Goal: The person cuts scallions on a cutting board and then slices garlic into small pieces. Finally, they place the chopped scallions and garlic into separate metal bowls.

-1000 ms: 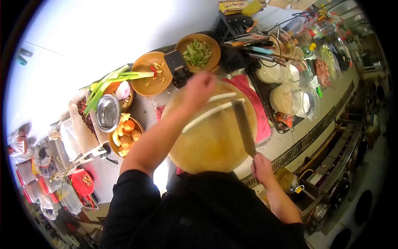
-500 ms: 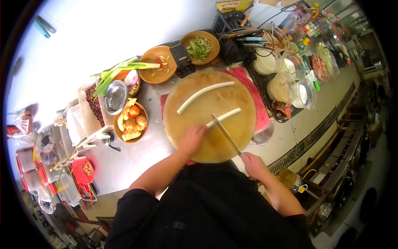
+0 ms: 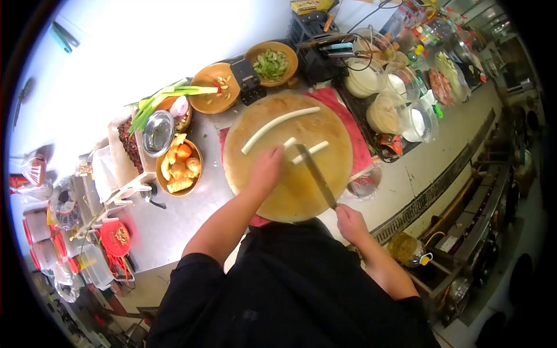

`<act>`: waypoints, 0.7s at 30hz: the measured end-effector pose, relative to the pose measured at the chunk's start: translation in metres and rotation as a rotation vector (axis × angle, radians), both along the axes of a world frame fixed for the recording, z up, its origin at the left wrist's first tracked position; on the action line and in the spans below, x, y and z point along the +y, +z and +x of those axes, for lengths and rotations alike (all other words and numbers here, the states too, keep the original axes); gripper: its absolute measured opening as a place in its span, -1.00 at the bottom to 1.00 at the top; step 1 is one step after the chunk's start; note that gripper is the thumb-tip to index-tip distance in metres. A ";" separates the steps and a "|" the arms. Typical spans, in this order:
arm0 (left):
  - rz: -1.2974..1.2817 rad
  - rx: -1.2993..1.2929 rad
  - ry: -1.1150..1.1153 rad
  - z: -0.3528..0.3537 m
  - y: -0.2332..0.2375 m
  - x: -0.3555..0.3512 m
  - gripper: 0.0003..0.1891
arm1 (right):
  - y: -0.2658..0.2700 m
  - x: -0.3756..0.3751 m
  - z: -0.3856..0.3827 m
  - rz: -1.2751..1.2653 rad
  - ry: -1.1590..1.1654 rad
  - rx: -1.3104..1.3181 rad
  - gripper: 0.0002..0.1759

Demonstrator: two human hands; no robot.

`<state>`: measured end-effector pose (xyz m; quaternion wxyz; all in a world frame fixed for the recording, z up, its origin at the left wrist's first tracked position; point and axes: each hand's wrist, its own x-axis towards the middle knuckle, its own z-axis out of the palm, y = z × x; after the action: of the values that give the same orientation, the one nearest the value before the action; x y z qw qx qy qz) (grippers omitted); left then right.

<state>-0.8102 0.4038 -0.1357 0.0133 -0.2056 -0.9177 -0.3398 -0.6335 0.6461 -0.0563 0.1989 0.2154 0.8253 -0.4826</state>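
Note:
My left hand [image 3: 268,169] is closed around a short white scallion stalk piece, its pale end [image 3: 289,142] showing past the fingers. In my right hand [image 3: 350,223] is the handle of a kitchen knife [image 3: 318,178], its blade pointing up and left over the round cutting board [image 3: 272,206]. Just right of the blade tip lies another piece of scallion stalk [image 3: 313,151], apart from the held one. Farther up the board rests a long, slightly curved white scallion stalk [image 3: 277,126]. The board sits on a red cloth [image 3: 360,145].
Left of the board stand a bowl of ginger [image 3: 185,168], a glass bowl [image 3: 158,134] and green scallions [image 3: 152,110]. Behind are a bowl with garlic [image 3: 203,100] and a bowl of chopped greens [image 3: 271,64]. Tubs of white powder [image 3: 362,80] crowd a black tray at right.
The nearer stalk, one length under the blade before, now shows as two separate pieces. My left hand has moved up the board with one piece. The whole view has shifted slightly.

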 end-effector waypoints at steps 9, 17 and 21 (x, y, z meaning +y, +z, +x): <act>-0.154 0.081 -0.354 -0.007 -0.032 0.060 -0.62 | 0.002 0.052 0.021 0.036 -0.244 -0.137 -0.54; -0.167 0.134 -0.437 0.042 -0.005 -0.015 -0.61 | 0.007 0.023 0.000 -0.036 0.047 -0.207 -0.53; -0.117 0.176 -0.294 0.053 -0.006 -0.017 -0.61 | 0.025 0.014 -0.009 0.052 0.230 -0.142 -0.51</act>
<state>-0.7572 0.3866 -0.1422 0.0318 -0.3672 -0.8911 -0.2648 -0.6428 0.6601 -0.0312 0.3050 0.1579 0.8407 -0.4186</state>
